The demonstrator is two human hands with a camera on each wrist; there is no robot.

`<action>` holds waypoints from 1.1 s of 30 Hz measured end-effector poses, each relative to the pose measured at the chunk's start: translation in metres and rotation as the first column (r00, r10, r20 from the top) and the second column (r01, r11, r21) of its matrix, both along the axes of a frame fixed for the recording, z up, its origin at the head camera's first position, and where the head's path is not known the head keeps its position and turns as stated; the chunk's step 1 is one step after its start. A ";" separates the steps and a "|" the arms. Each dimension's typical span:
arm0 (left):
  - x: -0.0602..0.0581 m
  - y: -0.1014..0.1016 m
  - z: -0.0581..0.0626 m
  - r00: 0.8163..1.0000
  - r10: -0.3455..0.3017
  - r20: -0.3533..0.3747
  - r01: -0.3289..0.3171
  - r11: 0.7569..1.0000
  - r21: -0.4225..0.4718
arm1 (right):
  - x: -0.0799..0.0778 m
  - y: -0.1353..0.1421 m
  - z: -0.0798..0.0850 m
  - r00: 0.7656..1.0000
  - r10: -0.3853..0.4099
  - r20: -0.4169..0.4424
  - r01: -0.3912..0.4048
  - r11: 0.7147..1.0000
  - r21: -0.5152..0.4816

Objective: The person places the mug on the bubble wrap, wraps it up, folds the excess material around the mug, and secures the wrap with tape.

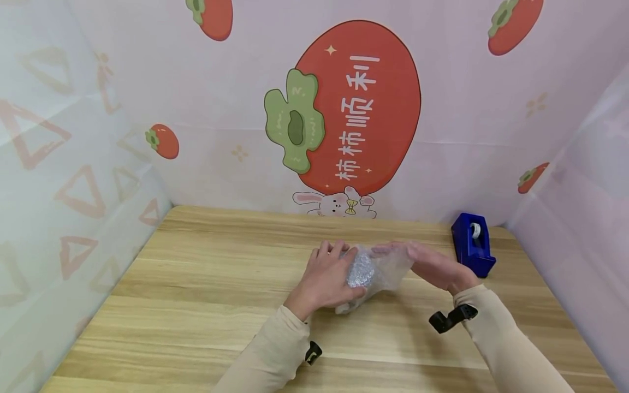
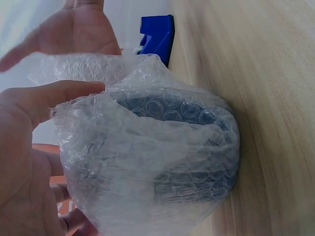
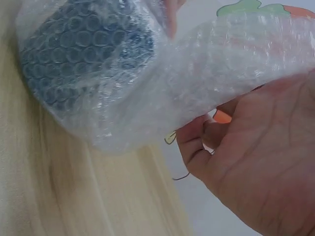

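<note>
A rounded dark object (image 3: 83, 49) wrapped in clear bubble wrap (image 2: 113, 157) sits on the table in front of me; the wrap hides what kind of thing it is. My left hand (image 1: 328, 278) grips the bundle from its left side, thumb toward me and fingers over the far side. A loose flap of bubble wrap (image 1: 393, 267) stands out to the right of the bundle. At this flap is my right hand (image 1: 437, 267), palm toward the bundle, its fingers partly behind the film and its thumb spread away in the left wrist view.
A blue tape dispenser (image 1: 473, 245) with a roll of tape stands at the back right of the wooden table (image 1: 206, 284). Printed cloth walls (image 1: 221, 82) with persimmon pictures enclose the table at the back and both sides.
</note>
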State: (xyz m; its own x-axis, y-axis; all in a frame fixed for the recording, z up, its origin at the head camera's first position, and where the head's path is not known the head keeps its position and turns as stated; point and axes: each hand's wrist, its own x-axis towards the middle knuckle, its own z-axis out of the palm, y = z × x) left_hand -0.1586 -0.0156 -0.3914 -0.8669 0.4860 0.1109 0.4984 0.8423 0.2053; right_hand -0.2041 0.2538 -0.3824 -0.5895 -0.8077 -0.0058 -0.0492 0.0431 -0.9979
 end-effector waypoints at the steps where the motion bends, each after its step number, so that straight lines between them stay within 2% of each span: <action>1: 0.000 0.000 0.000 1.000 0.002 -0.004 -0.002 1.000 -0.002 | 0.001 0.000 -0.003 1.000 0.002 -0.021 -0.002 1.000 -0.011; 2: 0.000 0.001 0.000 1.000 0.003 -0.008 -0.003 1.000 -0.003 | 0.002 0.000 -0.006 0.999 -0.016 -0.034 0.016 1.000 -0.009; 4: 0.001 0.001 0.000 1.000 0.006 -0.012 -0.006 1.000 -0.003 | 0.004 -0.003 -0.009 0.993 -0.094 -0.072 0.098 0.994 0.056; 6: 0.001 0.001 0.000 1.000 0.007 -0.012 -0.007 1.000 0.005 | 0.006 -0.007 -0.010 0.976 -0.184 -0.113 0.200 0.969 0.144; 9: 0.001 0.001 0.000 1.000 0.004 0.002 -0.004 1.000 0.030 | 0.007 -0.013 -0.008 0.956 -0.275 -0.105 0.291 0.933 0.210; 13: 0.000 -0.002 0.004 0.998 -0.014 0.066 0.009 0.997 0.073 | 0.007 -0.019 -0.005 0.936 -0.353 -0.004 0.347 0.919 0.187; 16: -0.001 -0.005 0.007 0.993 -0.030 0.117 0.019 0.995 0.098 | 0.006 -0.022 -0.001 0.924 -0.383 0.012 0.375 0.910 0.176; 20: -0.002 -0.007 0.008 0.991 -0.046 0.127 0.034 0.995 0.090 | 0.006 -0.026 0.004 0.915 -0.402 -0.010 0.397 0.899 0.184; 23: -0.002 -0.005 0.008 0.992 -0.047 0.118 0.039 0.997 0.067 | 0.008 -0.030 0.008 0.912 -0.401 -0.083 0.410 0.888 0.211; 27: -0.002 -0.003 0.009 0.994 -0.038 0.106 0.033 0.998 0.056 | 0.017 -0.038 0.013 0.897 -0.356 -0.262 0.421 0.870 0.256; 30: -0.002 -0.002 0.009 0.994 -0.031 0.105 0.025 0.998 0.057 | 0.024 -0.046 0.014 0.863 -0.280 -0.421 0.421 0.860 0.290; 33: -0.003 -0.002 0.009 0.993 -0.028 0.117 0.021 0.998 0.063 | 0.029 -0.054 0.013 0.807 -0.210 -0.552 0.431 0.848 0.307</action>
